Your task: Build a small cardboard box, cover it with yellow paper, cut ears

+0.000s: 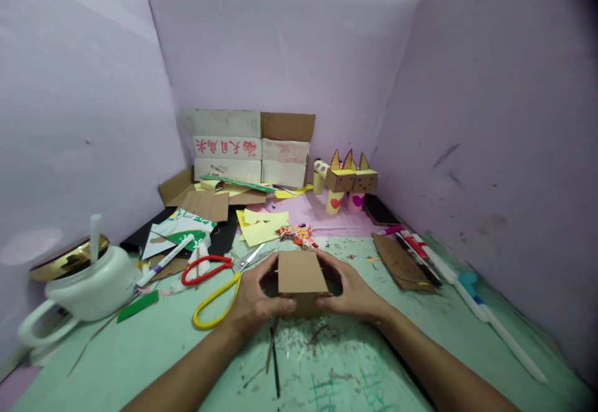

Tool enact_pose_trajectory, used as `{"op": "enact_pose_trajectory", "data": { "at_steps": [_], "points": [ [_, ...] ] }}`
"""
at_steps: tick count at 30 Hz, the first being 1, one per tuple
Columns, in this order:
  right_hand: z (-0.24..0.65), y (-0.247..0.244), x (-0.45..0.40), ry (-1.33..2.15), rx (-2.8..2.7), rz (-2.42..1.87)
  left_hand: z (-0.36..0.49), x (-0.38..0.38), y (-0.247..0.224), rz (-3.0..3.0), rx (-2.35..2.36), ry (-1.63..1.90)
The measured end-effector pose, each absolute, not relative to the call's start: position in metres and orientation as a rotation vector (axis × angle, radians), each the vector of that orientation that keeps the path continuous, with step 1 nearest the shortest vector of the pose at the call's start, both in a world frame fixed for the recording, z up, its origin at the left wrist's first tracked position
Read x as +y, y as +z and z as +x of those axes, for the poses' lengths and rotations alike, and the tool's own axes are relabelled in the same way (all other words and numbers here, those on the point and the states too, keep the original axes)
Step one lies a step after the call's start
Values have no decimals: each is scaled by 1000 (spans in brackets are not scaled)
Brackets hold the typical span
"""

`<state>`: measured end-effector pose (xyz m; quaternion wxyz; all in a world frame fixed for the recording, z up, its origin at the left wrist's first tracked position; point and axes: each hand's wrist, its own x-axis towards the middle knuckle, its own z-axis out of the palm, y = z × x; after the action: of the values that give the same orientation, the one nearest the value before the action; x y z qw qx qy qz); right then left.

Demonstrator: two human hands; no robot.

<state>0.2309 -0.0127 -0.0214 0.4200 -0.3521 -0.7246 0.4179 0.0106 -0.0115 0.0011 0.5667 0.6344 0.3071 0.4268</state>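
Note:
Between my two hands sits a small brown cardboard box (303, 273), low over the green tabletop at the middle of the view. My left hand (258, 295) grips its left side, with the thumb on the front face. On the opposite side, my right hand (351, 292) holds it the same way. The far fingertips of both hands are partly hidden. Scissors (215, 281) with one red and one yellow handle lie just left of my left hand, blades pointing away. A patterned red scrap (298, 235) rests just behind the box.
At the left stands a white mug (96, 284). Folded cardboard (228, 150) leans on the back wall beside paper scraps (261, 230). Cat-eared cardboard figures (342, 181) stand back right. Markers (420, 250), a flat cardboard piece (404, 262) and a phone (380, 209) lie right.

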Motion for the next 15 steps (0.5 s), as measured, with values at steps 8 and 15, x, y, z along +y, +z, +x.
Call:
{"op": "enact_pose_trajectory", "data": {
  "at_steps": [8, 15],
  "points": [
    [230, -19, -14, 1037, -1820, -880, 10, -11, -3, 1492, 728, 1016],
    [229, -18, -15, 1047, -1815, -888, 9, -10, -3, 1496, 740, 1018]
  ]
}}
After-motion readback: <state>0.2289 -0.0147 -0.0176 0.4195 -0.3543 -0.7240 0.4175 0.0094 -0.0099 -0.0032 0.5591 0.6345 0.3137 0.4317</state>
